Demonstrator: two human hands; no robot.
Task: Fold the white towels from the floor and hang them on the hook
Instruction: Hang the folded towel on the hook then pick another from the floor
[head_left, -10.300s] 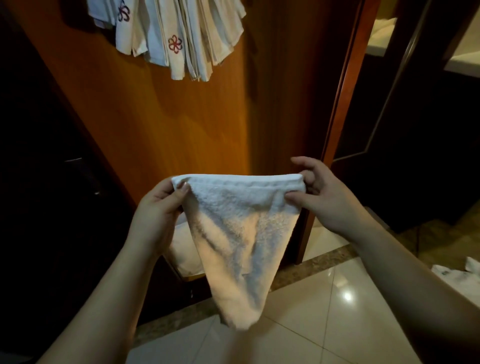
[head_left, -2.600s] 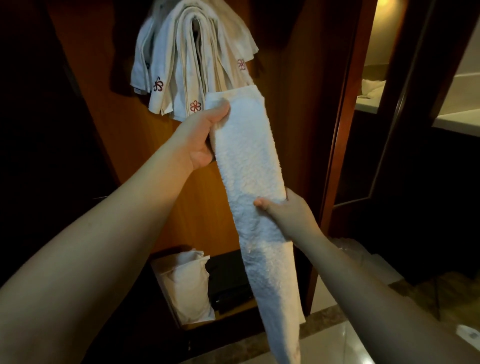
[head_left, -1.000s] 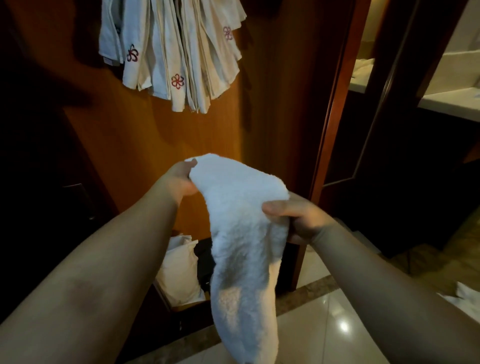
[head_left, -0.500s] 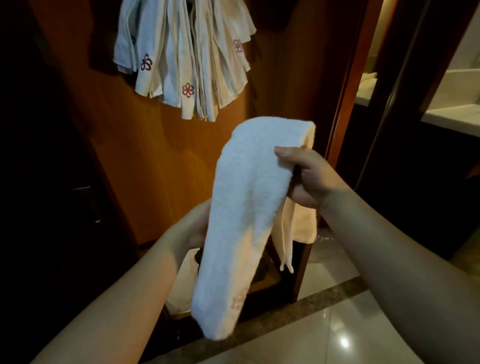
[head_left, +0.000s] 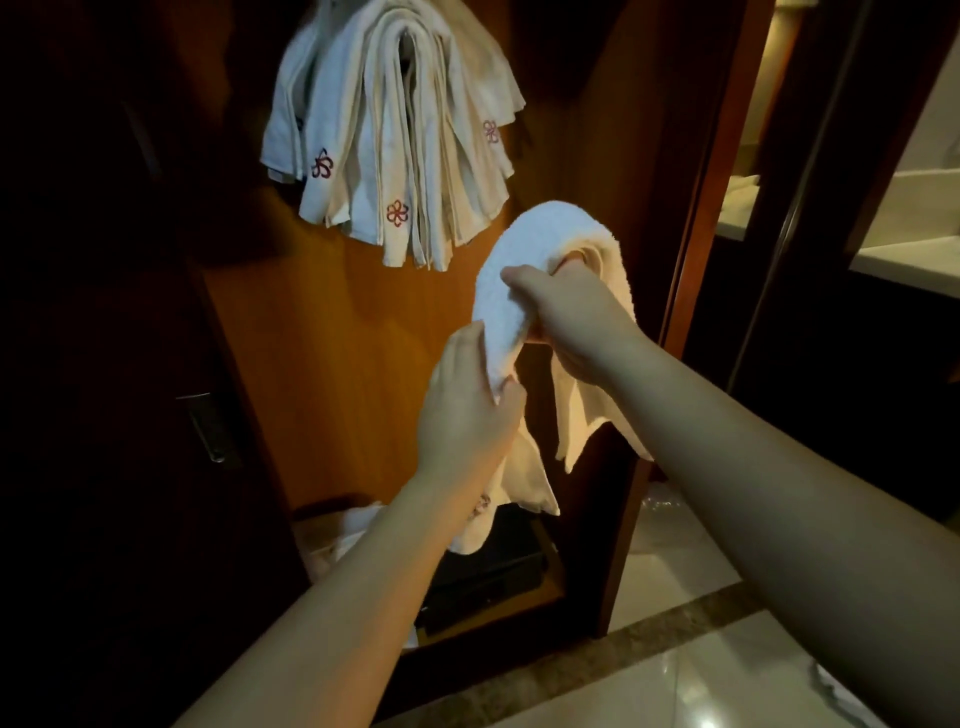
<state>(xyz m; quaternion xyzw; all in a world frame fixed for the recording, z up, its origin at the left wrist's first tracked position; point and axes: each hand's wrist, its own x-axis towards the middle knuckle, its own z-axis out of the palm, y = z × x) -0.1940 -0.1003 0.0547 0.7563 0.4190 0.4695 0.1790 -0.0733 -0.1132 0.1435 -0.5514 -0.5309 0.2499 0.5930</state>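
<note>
I hold a folded white towel (head_left: 524, 260) in front of the wooden wall panel (head_left: 322, 338). It is draped in an arch over my right hand (head_left: 566, 317), whose thumb and fingers pinch it near the top. My left hand (head_left: 462, 410) grips the towel's lower part from the left, and the loose ends hang down below both hands. Above and to the left, several folded white towels (head_left: 395, 140) with red flower emblems hang in a bunch from the top of the panel; the hook itself is hidden behind them.
A low open shelf (head_left: 498, 571) under the panel holds a dark box and a white bag (head_left: 332, 535). A wooden door frame (head_left: 711, 171) stands at the right, with a lit counter beyond. Glossy floor tiles (head_left: 675, 670) lie below; a white cloth (head_left: 841, 691) shows at the bottom right.
My left hand has come up and closed on the towel's lower part. The right hand has shifted so the towel arches over it, closer to the hanging bunch.
</note>
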